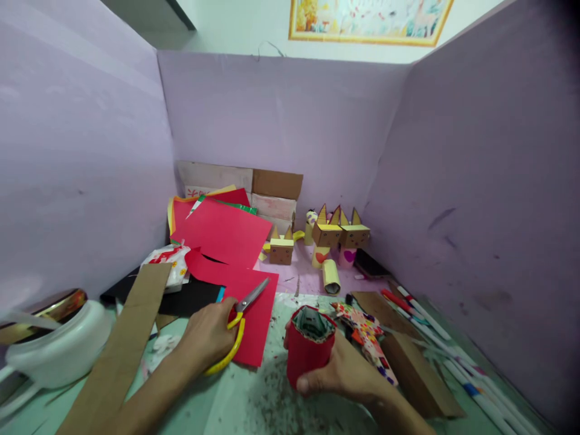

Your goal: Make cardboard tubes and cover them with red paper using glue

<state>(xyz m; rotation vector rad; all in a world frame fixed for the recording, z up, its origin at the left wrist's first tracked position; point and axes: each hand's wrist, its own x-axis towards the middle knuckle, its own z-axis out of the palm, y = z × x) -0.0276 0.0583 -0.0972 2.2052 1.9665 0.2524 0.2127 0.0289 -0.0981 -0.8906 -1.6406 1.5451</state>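
Note:
My left hand [208, 331] is closed on a pair of scissors [233, 335] with yellow handles. Their blades are together and point away over the red paper [258, 308]. Wrapped around a red paper-covered tube [308, 356] is my right hand [338, 371], holding it upright above the table. The tube's open top faces me and shows a greyish inner wall. Beyond it lies a pale yellow paper tube [331, 277]. Farther back stand a cardboard cat-like head [281, 251] and two eared figures [327, 234] on tube bodies.
At left are a white pot [58, 347], a long cardboard strip [122, 344] and a white plastic packet [171, 263]. Patterned paper [369, 338], a folded cardboard piece [419, 374] and several markers [471, 380] lie at right. Lilac panels [281, 115] enclose the table.

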